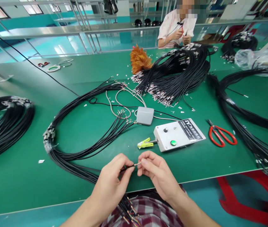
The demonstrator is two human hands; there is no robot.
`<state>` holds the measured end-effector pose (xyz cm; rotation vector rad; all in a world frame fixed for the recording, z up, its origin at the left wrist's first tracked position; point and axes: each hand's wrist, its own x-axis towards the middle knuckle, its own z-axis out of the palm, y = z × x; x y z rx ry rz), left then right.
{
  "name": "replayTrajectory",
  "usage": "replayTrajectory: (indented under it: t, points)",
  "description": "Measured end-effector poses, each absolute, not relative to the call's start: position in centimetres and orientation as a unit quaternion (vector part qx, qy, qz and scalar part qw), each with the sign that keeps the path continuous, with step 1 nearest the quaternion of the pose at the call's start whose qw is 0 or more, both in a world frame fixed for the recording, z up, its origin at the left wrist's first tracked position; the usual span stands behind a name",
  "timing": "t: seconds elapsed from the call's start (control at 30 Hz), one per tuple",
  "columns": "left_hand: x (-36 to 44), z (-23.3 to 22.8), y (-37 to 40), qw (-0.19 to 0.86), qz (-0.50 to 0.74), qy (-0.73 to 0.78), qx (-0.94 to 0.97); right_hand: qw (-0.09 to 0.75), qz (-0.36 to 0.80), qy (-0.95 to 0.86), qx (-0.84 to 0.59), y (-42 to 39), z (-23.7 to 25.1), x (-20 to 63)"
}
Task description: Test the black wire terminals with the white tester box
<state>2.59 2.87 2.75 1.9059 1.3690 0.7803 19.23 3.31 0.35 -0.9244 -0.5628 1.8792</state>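
My left hand (112, 181) pinches a thin black cable (126, 168) near its stripped end, just above the green table's (18, 176) front edge. My right hand (156, 171) grips the bare wire tip (137, 164) of that same cable between thumb and forefinger. The cable belongs to a black bundle (77, 154) that loops across the table and hangs into my lap, its coloured wire ends showing below my hands. A small grey test box (178, 134) with a green button and a yellow-green clip (144, 143) lies just beyond my hands.
A grey pedal switch (145, 115) sits behind the box. Red-handled scissors (221, 135) lie to the right. More black cable bundles lie at the left (3, 126), far centre (178, 74) and right (247, 119). A person across the table works on wires. A red stool (249, 198) stands at lower right.
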Motion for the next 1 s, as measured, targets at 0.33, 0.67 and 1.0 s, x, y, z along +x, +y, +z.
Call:
replayTrajectory:
  t: [0.33, 0.67, 1.0]
  points:
    - [2.8, 2.7, 2.9, 0.420, 0.334, 0.562, 0.629, 0.460, 0.803, -0.160, -0.345, 2.5, -0.3, 18.2]
    - [3.1, 3.0, 2.9, 0.449, 0.334, 0.574, 0.598, 0.469, 0.804, -0.163, -0.326, 2.8, -0.2, 18.2]
    - [3.2, 2.9, 2.8, 0.433, 0.349, 0.564, 0.611, 0.469, 0.790, -0.185, -0.349, 2.9, -0.2, 18.2]
